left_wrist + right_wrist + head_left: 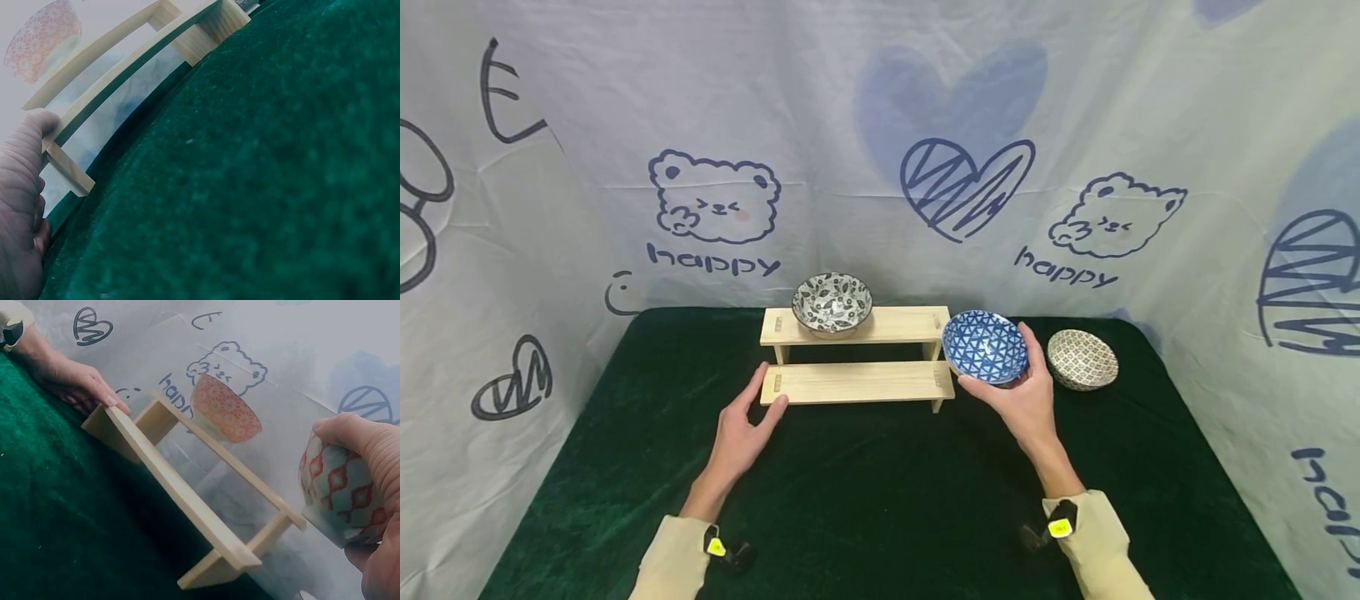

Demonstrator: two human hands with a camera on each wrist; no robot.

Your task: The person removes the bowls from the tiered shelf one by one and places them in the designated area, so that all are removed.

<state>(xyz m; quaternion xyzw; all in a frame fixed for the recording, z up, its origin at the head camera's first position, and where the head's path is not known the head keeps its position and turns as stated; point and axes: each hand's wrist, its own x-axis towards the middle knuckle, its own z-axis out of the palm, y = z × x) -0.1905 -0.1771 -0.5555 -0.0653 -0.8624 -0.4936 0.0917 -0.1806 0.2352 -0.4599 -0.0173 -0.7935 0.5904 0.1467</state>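
A two-tier wooden stand (pixel 857 382) stands on the cloth; a bowl with a dark leaf pattern (pixel 832 302) sits on the left part of its upper tier. My left hand (pixel 741 433) holds the left end of the lower tier, with the thumb (pixel 42 120) at the board's front edge. To the right of the stand, a blue-and-white bowl with a triangle pattern (pixel 985 347) is tilted in my right hand (pixel 1024 400), which grips its right side between thumb and fingers. The same bowl (pixel 340 487) looks reddish in the right wrist view.
A small bowl with a brown lattice pattern (pixel 1082 360) leans tilted on the cloth, right of my right hand. Dark green cloth (pixel 880 508) covers the table. A pale curtain with printed drawings (pixel 820 150) hangs behind and at both sides.
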